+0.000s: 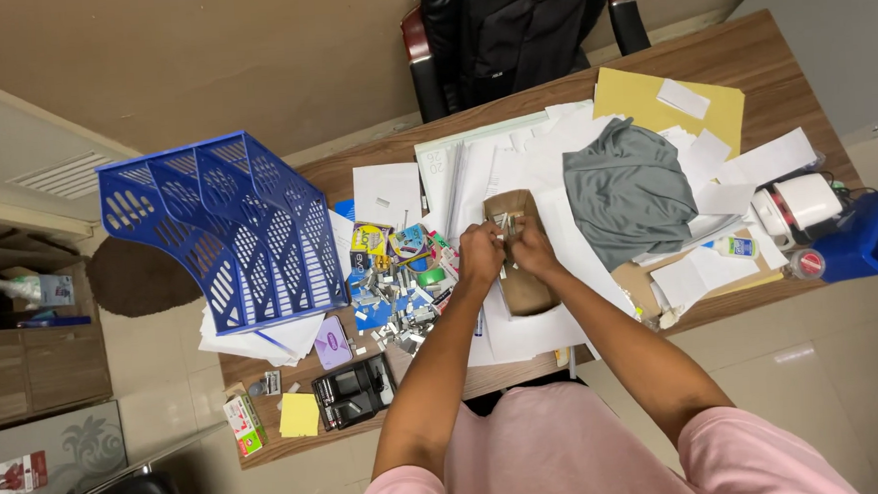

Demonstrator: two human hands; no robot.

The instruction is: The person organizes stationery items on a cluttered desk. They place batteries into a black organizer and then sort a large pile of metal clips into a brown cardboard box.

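A brown paper envelope [523, 285] lies lengthwise on white sheets at the middle of the wooden desk [739, 51]. Both hands meet over its far end. My left hand [480, 252] and my right hand [532, 244] pinch a small bundle of silvery clips or paper bits [505, 223] at the envelope's mouth. Which hand bears the bundle is hard to tell; both touch it. A heap of small stationery and clips [399, 297] lies just left of my left hand.
A blue plastic file rack [220, 234] stands at the left. A grey cloth [627, 189] lies right of the hands, with a yellow folder [667, 100] behind it. A tape dispenser [795, 208], blue object [874, 234], black stapler box [353, 392] and black chair [508, 28] surround the desk.
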